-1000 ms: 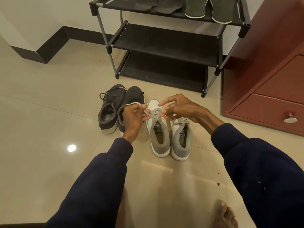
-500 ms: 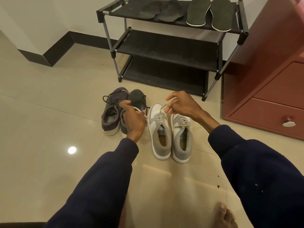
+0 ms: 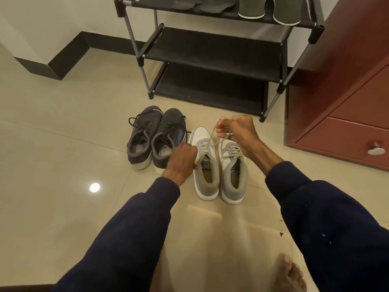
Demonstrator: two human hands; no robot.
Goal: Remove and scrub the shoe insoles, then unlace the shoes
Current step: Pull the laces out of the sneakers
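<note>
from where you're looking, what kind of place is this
Likely a home entryway or hallway: a black shoe rack against the wall with insoles on its top shelf, dark sneakers and grey-white sneakers on the tiled floor, and a reddish drawer cabinet beside the rack.

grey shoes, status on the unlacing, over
Right grip pinching the lace, taut above the left grey shoe. Left grip curled at that shoe's tongue, hold hidden. Dark shoes alongside, nothing in the way.
</note>
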